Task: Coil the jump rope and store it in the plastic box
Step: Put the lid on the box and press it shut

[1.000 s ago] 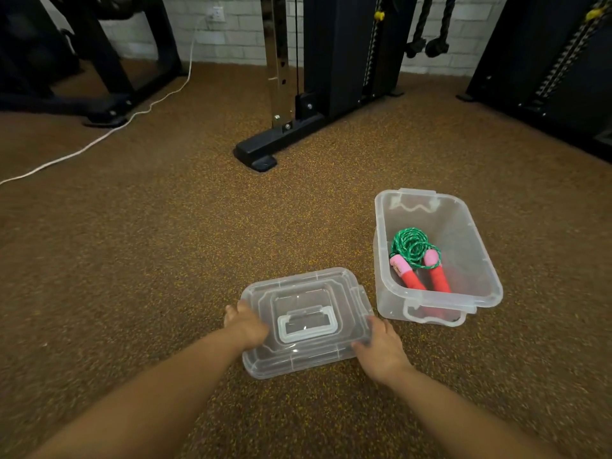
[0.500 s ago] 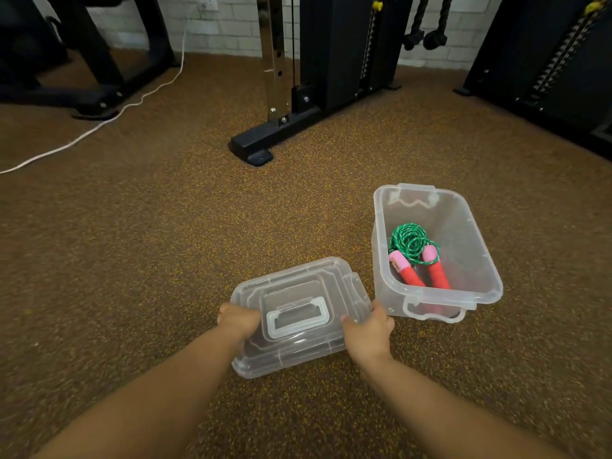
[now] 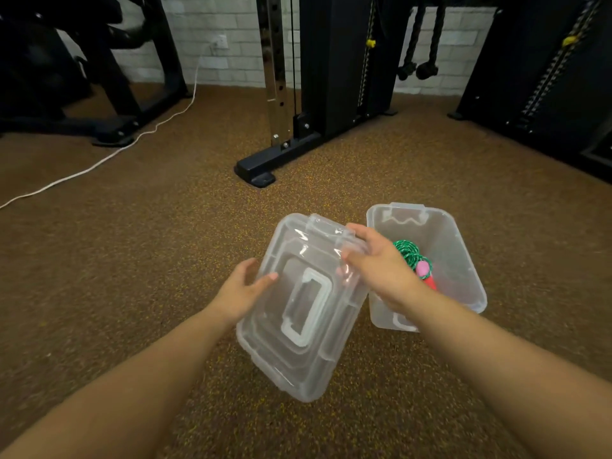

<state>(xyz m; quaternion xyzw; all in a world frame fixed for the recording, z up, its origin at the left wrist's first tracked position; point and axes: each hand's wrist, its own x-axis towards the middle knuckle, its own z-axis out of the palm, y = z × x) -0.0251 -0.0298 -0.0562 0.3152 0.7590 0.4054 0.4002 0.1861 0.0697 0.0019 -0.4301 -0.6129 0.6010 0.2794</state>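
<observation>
Both hands (image 3: 240, 291) gripping lid (image 3: 303, 306), long axis pointing away

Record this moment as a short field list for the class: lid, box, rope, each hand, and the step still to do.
lid: clear, off the floor, tilted, left of the box
box: open, on the floor
rope: coiled inside the box
left hand: grips the lid's left edge
right hand: grips the lid's far right edge
step left: lid not yet on the box

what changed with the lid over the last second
The lid came up off the floor, turned lengthwise and moved toward the plastic box, held by the left hand and right hand. The box and the coiled jump rope inside it stayed put.
</observation>
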